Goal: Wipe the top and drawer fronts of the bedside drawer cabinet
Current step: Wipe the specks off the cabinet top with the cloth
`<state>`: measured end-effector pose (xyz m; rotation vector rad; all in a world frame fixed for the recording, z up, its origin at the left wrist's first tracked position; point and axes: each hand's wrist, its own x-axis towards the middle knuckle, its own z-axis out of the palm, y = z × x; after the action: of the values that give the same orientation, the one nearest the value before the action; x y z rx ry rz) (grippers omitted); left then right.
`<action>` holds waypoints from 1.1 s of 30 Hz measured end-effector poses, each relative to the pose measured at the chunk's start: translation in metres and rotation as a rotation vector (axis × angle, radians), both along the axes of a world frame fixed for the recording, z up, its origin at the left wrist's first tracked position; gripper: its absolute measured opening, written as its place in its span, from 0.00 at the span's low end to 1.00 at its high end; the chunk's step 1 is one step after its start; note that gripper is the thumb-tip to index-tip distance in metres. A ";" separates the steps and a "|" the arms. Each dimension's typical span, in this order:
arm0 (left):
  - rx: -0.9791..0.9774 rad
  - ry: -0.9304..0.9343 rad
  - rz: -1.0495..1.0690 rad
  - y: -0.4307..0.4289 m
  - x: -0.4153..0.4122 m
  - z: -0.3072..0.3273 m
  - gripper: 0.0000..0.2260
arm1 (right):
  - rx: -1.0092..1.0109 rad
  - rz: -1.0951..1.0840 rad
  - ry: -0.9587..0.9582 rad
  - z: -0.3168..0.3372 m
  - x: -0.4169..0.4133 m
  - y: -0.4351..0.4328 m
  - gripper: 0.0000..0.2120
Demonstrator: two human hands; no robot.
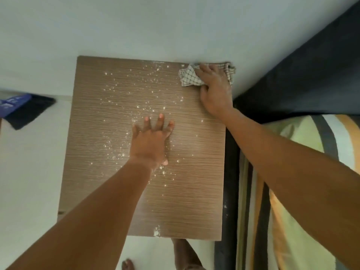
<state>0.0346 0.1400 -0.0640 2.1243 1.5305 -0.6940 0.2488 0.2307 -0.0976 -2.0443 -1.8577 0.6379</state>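
Against a pale wall stands the brown wood-grain cabinet top (185, 172), dusted with white powder (136, 106) across its middle and far side. The left hand (151, 141) lies flat and open on the centre, fingers spread, holding nothing. The right hand (214, 90) presses a checked cloth (190, 76) into the far right corner, beside the bed (303, 172).

Pale wall (136, 26), white floor (29, 172), striped bedding (311, 191).
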 end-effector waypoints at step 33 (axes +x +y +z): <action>0.231 -0.084 -0.219 -0.203 -0.103 0.006 0.31 | -0.105 -0.060 -0.134 -0.015 -0.143 -0.406 0.22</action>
<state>-0.0688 -0.0633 -0.0585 2.4870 1.4043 -0.5106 0.1062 -0.1757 -0.1125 -2.2524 -1.8629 0.6076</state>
